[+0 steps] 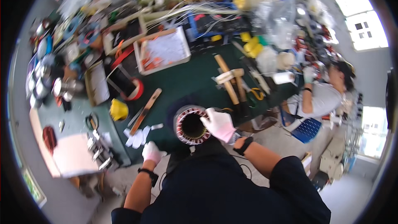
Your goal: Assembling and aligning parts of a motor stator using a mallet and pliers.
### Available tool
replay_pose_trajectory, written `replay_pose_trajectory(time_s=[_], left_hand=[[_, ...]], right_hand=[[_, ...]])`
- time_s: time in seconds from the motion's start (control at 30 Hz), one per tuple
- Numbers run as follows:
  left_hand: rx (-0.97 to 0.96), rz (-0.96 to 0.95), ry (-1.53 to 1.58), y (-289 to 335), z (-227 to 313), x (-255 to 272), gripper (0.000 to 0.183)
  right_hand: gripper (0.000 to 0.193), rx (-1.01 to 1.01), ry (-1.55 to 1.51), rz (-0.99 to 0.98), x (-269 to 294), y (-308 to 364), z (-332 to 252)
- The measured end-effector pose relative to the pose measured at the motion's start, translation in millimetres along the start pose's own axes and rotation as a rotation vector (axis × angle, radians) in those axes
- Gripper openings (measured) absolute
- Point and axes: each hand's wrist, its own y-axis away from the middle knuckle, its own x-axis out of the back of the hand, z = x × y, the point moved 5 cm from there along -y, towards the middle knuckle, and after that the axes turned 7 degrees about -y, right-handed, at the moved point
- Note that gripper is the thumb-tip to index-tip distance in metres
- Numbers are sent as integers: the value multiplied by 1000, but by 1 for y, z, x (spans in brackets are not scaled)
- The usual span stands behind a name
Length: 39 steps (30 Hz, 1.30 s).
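Note:
A motor stator (181,130) stands upright on its end at the near edge of the green worktable, its dark bore facing up and pale and reddish slot liners ringing it. My white-gloved right hand (219,125) grips its right rim, fingertips at the bore's edge. At the table's edge, left of the stator, my gloved left hand (152,152) is closed; whatever it may hold is hidden. Just beyond it lie white paper slips (138,137). A flat wooden stick (146,112) lies past the slips.
A yellow cup-like object (119,110) and red tape roll (135,90) sit left. A white tray (182,59) lies farther back. Wooden-handled mallets (227,77) lie right of centre. Scissors (91,121) are far left. A co-worker (321,97) sits at right by a blue chair (306,130).

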Motion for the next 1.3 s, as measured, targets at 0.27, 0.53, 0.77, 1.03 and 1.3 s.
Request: replay_pose_trajectory(time_s=[0.27, 0.53, 0.77, 1.03, 1.3], left_hand=[[-236, 126, 239, -11, -4, -15, 41], [-343, 307, 433, -17, 4, 20, 37], [-195, 365, 350, 44, 61, 54, 80], [-98, 608, 463, 109, 138, 129, 44], [75, 550, 121, 99, 179, 142, 72]], right_hand=[[35, -148, 147, 11, 16, 27, -5], [54, -153, -448, -43, 24, 36, 39], [43, -232, -72, 349, 277, 13, 252], [70, -379, 253, 412, 388, -70, 419], [77, -515, 316, 317, 379, -109, 442]])
